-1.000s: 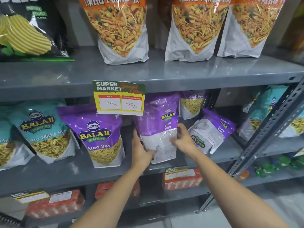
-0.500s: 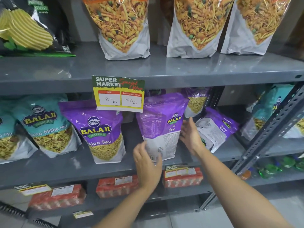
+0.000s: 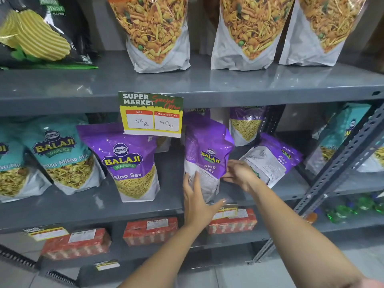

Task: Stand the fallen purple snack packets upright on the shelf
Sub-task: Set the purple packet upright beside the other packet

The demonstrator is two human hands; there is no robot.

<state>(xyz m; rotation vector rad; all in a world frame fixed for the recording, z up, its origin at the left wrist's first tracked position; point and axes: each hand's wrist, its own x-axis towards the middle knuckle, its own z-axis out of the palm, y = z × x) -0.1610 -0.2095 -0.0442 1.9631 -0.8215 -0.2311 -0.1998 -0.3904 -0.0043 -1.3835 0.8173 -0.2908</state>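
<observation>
On the grey middle shelf (image 3: 87, 206) a purple Aloo Sev packet (image 3: 207, 154) stands upright, turned edge-on with its back toward me. My left hand (image 3: 197, 201) cups its lower left side. Against its lower right side my right hand (image 3: 239, 173) presses with spread fingers. Just right of it a second purple packet (image 3: 272, 156) lies tilted on its side, back face up. One purple packet (image 3: 131, 161) stands upright to the left, front facing me. Another (image 3: 246, 125) stands at the back of the shelf.
Teal Balaji packets (image 3: 60, 154) fill the shelf's left end and more (image 3: 340, 138) sit beyond the slanted metal brace (image 3: 340, 165) on the right. A price card (image 3: 151, 114) hangs from the upper shelf edge. Red packs (image 3: 149, 231) line the shelf below.
The held purple packet has been turned from back-facing to edge-on. My left hand went from its left side, off it, then back to its lower left; my right hand slid down its right side.
</observation>
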